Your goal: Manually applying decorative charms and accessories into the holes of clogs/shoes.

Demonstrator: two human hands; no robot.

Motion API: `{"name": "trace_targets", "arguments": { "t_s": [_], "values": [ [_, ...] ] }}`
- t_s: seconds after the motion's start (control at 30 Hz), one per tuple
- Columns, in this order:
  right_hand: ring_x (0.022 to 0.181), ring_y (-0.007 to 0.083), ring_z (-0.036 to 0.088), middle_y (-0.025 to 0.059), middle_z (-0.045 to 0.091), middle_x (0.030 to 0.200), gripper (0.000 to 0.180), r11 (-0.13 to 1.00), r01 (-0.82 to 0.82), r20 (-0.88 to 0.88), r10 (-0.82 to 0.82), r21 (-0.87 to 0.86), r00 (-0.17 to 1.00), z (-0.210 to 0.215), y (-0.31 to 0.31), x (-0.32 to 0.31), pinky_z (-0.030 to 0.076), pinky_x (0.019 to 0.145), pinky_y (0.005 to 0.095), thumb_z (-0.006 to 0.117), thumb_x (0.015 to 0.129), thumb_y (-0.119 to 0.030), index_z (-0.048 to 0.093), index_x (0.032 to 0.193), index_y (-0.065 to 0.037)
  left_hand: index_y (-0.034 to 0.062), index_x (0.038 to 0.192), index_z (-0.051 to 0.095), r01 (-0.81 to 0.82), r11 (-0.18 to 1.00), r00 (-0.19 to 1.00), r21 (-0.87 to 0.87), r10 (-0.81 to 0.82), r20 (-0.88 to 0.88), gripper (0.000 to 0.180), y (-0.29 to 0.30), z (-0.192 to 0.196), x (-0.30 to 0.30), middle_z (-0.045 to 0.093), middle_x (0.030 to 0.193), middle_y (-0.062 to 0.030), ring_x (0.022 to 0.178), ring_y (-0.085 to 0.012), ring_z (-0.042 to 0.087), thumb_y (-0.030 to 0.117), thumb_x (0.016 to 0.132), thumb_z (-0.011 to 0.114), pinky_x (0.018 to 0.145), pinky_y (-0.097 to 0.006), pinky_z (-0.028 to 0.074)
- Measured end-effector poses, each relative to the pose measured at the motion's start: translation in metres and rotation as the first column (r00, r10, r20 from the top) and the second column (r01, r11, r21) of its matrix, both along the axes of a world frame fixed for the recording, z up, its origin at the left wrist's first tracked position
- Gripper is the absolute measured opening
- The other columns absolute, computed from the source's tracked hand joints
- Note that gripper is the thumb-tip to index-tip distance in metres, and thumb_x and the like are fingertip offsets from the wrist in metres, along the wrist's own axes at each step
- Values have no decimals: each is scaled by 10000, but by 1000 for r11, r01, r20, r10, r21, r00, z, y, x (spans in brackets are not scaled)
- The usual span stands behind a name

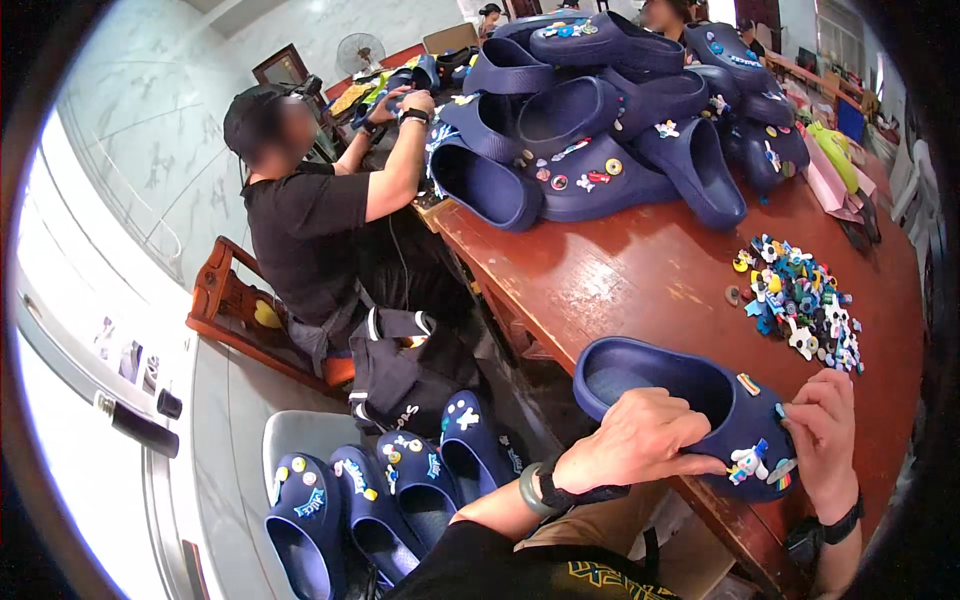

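A navy clog [735, 415] sits at the near edge of a red-brown table [590, 265], toe to the right, between two bare hands. The left hand [640, 440] clamps its near wall, fingers curled by the opening, thumb stretched toward a white charm [748, 460]. The right hand [825, 440] holds its fingers close together at a teal charm [780, 410] on the toe's far side; whether they pinch it, one cannot tell. The clog looks like light, springy foam, hardly fragile; its side wall promises the surest grip, the toe braced from beneath. Charms like those in the heap [800, 300] beyond look small, stiff and easily fumbled, best taken by their edges.
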State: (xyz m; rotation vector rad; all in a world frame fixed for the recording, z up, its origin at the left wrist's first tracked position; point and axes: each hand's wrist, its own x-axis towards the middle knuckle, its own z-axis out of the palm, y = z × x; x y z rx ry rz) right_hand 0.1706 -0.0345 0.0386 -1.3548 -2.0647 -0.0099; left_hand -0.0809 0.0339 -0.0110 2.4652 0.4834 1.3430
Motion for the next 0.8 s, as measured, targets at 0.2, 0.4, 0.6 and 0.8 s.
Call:
{"name": "trace_targets", "arguments": {
  "t_s": [0.2,0.4,0.6,0.8],
  "values": [
    [1050,326,513,64,558,936,185,988,-46,144,67,-144,987,14,-11,-1,236,1085,580,689,657,-16,643,835,-31,110,589,388,1,1000,1000,-24,-2,-14,533,-6,-4,0,410,552,-50,508,-263,471,430,708,798,485,-361,345],
    [1055,343,512,74,550,969,92,976,-105,186,142,-193,972,13,-14,-3,245,1077,580,649,706,-39,614,786,-12,112,597,401,32,999,999,-16,-32,-3,521,-8,-4,-1,418,558,-45,504,-256,473,432,701,799,486,-359,356],
    [1119,292,519,75,592,1003,54,972,-174,92,190,-159,978,5,11,24,348,1001,496,612,837,-97,655,859,-74,106,573,413,-69,997,971,-21,63,-231,508,-3,20,-4,409,536,-50,482,-250,470,394,662,822,469,-364,349],
    [833,225,615,85,623,845,129,960,281,-241,-271,8,932,-18,44,107,485,827,342,660,868,-137,660,836,-12,57,592,487,-135,984,987,-114,123,-105,465,-9,11,-4,424,533,-71,468,-251,394,257,537,903,467,-350,291]
  ]
}}
